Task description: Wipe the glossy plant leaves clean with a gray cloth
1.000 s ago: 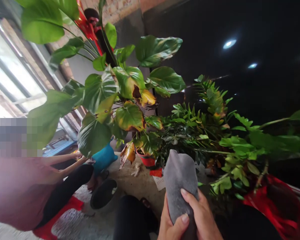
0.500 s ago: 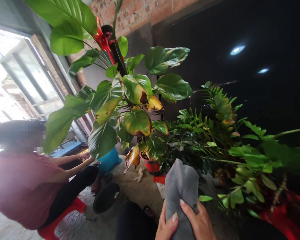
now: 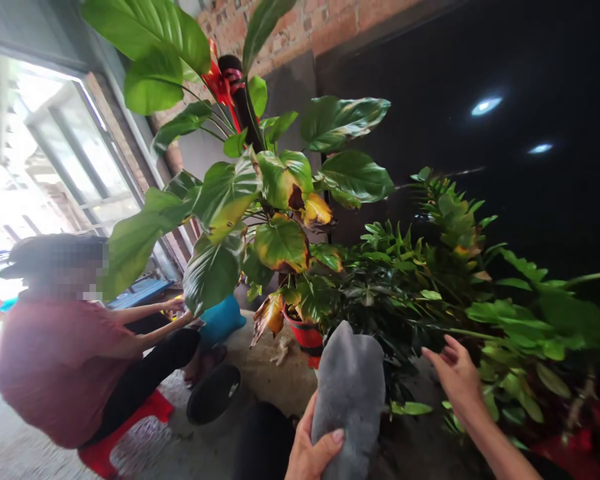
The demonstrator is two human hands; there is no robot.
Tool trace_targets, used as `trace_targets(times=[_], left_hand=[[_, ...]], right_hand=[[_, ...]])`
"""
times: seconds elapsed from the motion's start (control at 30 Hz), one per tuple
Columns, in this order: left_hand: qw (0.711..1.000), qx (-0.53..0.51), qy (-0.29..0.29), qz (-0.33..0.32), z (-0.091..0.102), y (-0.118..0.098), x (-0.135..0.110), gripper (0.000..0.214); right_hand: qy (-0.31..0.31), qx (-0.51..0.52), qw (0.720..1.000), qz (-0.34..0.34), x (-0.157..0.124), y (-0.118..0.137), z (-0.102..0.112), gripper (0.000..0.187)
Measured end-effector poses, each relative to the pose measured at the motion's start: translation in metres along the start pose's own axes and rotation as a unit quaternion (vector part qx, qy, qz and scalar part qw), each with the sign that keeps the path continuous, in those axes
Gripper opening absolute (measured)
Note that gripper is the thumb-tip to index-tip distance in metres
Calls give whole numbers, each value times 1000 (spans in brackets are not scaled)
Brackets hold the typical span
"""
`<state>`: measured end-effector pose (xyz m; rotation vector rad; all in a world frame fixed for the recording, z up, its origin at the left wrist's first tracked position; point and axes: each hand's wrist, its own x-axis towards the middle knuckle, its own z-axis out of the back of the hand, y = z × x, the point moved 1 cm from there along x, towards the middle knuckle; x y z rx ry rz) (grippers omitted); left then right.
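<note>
My left hand (image 3: 314,440) grips the lower left side of a soft grey piece of cloth (image 3: 351,393), its thumb lying across the front. The cloth stands upright, long and flat, with a notched, two-lobed top edge. What kind of article it is, I cannot tell. To the right, apart from the cloth, my right hand (image 3: 455,373) is raised with its fingers bent and apart, nothing visible in them. Green leafy plants (image 3: 510,333) lie close behind and beside that hand.
A tall plant with yellowing leaves (image 3: 283,243) stands in a red pot (image 3: 305,333) ahead. At left, a person in a pink shirt (image 3: 55,373) sits on a red stool (image 3: 125,433), near a black basin (image 3: 214,395). A dark wall (image 3: 530,80) rises behind the plants.
My right hand has let go of the grey cloth and moved right, towards the plants. My left hand still holds the cloth, which has shifted slightly left.
</note>
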<state>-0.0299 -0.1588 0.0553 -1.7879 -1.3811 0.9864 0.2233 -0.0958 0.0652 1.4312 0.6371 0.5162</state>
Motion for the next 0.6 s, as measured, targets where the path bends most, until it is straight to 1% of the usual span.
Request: trace_targets(times=[0.07, 0.13, 0.17, 0.23, 0.3, 0.37, 0.4, 0.47, 0.5, 0.53, 0.6], left_hand=[[1000, 24, 8, -3, 1, -4, 0, 66], [999, 50, 11, -6, 3, -11, 0, 63], [998, 60, 9, -7, 4, -17, 1, 63], [997, 77, 0, -8, 4, -34, 6, 66], [995, 101, -7, -19, 0, -58, 17, 70], [989, 139, -13, -56, -10, -85, 34, 74], [983, 164, -16, -84, -16, -98, 44, 73], [972, 181, -40, -146, -27, -113, 64, 72], [969, 174, -55, -163, -30, -115, 74, 73], [968, 174, -64, -167, -33, -112, 83, 71], [970, 153, -90, -164, -35, -98, 99, 68]], right_hand=[[-17, -7, 1000, -22, 15, -10, 2, 75], [-6, 52, 996, -69, 21, -17, 2, 65], [12, 101, 990, -93, 23, -18, 1, 60], [52, 191, 972, -131, 24, -18, -1, 50], [74, 243, 956, -149, 25, -16, -5, 43], [88, 266, 948, -151, 24, -15, -9, 40], [101, 275, 944, -150, 23, -15, -11, 38], [134, 290, 936, -147, 20, -15, -15, 37], [144, 294, 933, -149, 18, -16, -15, 37], [152, 297, 930, -154, 17, -18, -15, 37], [163, 300, 924, -169, 13, -22, -15, 39]])
